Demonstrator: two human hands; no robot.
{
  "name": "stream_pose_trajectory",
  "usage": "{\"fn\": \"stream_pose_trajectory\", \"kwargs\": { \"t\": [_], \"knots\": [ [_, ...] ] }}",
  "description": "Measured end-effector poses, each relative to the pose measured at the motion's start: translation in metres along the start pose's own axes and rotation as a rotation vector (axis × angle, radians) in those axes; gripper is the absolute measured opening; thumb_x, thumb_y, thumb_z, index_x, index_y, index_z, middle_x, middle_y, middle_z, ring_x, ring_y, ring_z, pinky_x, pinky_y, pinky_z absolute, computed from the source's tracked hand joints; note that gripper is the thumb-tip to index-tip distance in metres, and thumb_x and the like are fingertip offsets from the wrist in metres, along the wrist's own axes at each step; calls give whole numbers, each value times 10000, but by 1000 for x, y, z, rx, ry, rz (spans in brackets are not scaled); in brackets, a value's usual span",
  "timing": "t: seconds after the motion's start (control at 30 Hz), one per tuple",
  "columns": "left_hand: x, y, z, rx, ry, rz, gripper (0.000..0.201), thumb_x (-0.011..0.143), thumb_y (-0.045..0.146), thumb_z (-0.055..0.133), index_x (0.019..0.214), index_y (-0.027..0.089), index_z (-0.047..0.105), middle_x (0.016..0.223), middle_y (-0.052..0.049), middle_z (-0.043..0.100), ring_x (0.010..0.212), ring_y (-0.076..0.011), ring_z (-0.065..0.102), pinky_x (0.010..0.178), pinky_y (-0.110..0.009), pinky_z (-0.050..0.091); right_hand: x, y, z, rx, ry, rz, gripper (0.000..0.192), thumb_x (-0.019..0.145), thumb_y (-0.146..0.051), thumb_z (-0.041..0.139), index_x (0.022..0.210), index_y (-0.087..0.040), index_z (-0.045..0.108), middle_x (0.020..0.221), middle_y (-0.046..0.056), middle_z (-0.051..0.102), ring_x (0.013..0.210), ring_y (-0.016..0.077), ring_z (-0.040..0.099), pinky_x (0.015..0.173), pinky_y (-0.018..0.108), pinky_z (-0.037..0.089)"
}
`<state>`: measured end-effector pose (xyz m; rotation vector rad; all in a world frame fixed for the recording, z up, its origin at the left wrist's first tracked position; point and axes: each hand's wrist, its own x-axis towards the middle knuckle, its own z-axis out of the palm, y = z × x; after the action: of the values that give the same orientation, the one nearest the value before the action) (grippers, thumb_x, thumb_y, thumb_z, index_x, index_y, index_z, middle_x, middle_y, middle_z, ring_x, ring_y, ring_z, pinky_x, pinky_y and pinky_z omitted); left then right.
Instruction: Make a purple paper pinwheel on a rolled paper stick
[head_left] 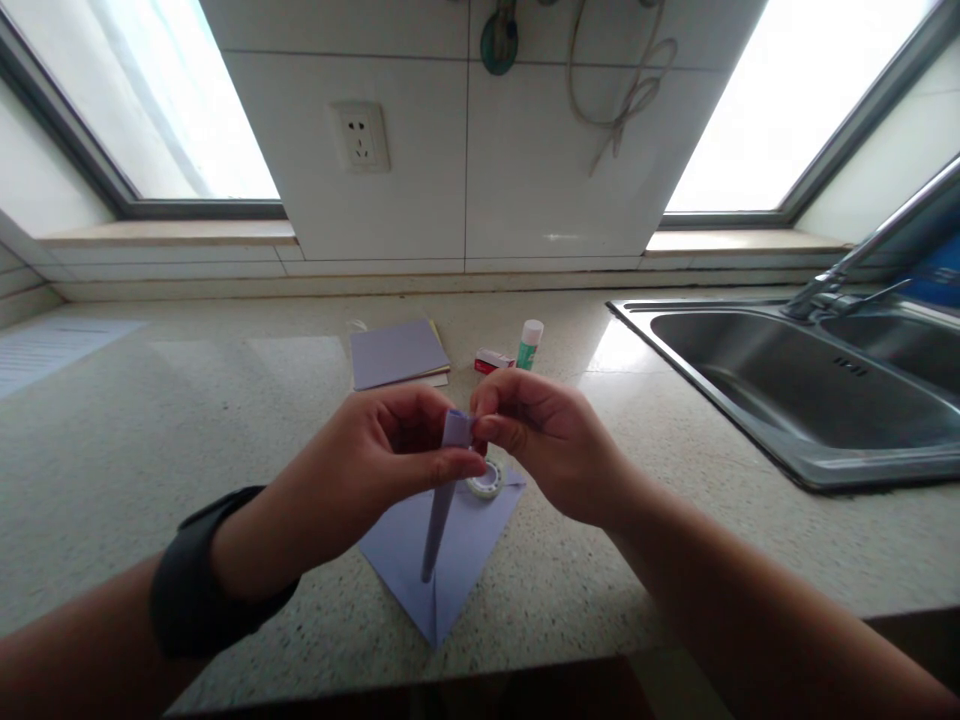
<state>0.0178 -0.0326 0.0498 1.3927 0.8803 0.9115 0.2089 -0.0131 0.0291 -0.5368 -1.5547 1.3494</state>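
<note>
Between my hands is a narrow folded strip of lavender paper [441,520], its long end hanging down toward me. My left hand [401,440] pinches the strip near its top, thumb across the front. At the strip's upper right edge, the thumb and forefinger of my right hand [536,430] are pressed together; the fingers hide just what they grip there. Below lies a larger folded sheet of lavender paper [472,560], pointed toward me. A roll of clear tape [487,480] rests on its far part, partly covered by my fingers.
Behind my hands are a stack of lavender paper [397,353], a small red and white box [493,361] and a glue stick [529,344] standing upright. A steel sink [750,400] is set into the counter at right. A printed sheet [60,350] lies far left.
</note>
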Motion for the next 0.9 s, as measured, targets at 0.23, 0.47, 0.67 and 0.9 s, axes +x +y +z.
{"fn": "stream_pose_trajectory", "kwargs": {
  "t": [0.23,0.47,0.67,0.9],
  "knots": [
    [-4,3,3,175,115,12,123,787,317,841,894,254,836,855,-15,809,757,-157,705,654,-216,543,2,5,-1,-30,38,5,245,853,-355,783,823,-183,611,690,-41,600,626,87,552,555,226,424],
    [-5,5,8,238,32,22,188,883,318,743,1047,263,817,966,-9,810,879,-180,723,740,-241,551,5,7,1,-105,66,-103,253,835,-322,804,783,-191,595,736,-47,552,666,88,533,587,236,438],
    [-6,2,15,196,23,40,191,943,324,652,1027,190,760,876,-26,761,795,-162,693,733,-261,549,4,13,1,-80,105,-57,278,825,-362,805,854,-207,577,775,-42,574,654,93,556,563,240,449],
    [-6,-12,15,138,15,20,231,989,382,570,882,185,624,660,40,505,546,-96,458,489,-209,377,3,10,-2,-122,11,-26,188,885,-361,740,945,-199,665,826,-3,628,716,125,603,632,284,490]
  ]
}}
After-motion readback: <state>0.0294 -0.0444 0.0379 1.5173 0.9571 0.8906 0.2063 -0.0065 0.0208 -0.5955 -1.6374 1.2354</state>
